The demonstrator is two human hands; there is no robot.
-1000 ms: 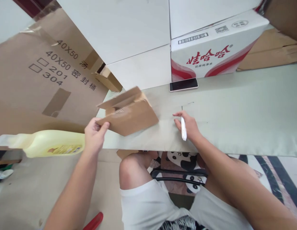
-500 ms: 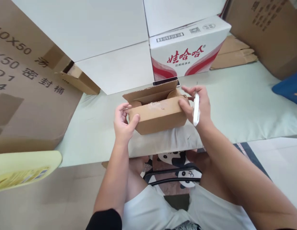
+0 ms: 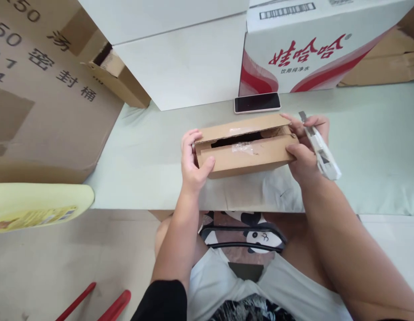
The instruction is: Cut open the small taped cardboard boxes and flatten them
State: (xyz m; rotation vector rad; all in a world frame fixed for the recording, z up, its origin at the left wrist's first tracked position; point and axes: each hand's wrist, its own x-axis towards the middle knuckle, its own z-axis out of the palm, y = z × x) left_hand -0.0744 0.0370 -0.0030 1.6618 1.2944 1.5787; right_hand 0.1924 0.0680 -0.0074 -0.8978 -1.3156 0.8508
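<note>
A small brown cardboard box (image 3: 223, 158) is held between my two hands over the pale green cloth. Its lid flap is lowered, leaving a dark slit along the top; torn clear tape clings to both edges. My left hand (image 3: 193, 162) is closed on the left end, thumb on the near face and fingers round the far side. At the right end my right hand (image 3: 303, 154) grips the box with thumb and fingers. The same hand also holds a white utility knife (image 3: 322, 154), its metal blade out and pointing away. What lies inside the box is hidden.
A phone (image 3: 256, 103) lies behind the box, before a white-and-red carton (image 3: 293, 67). White boxes (image 3: 193, 67) stand further left. A large brown carton (image 3: 53, 133) and a small open box (image 3: 129, 84) are at left. Pale green cloth (image 3: 143, 169) covers the surface. Red bars (image 3: 115, 305) show below.
The box's raised flap has come down, narrowing the opening. In my right hand the utility knife has tilted, and its blade now shows. My view has shifted, revealing the whole phone.
</note>
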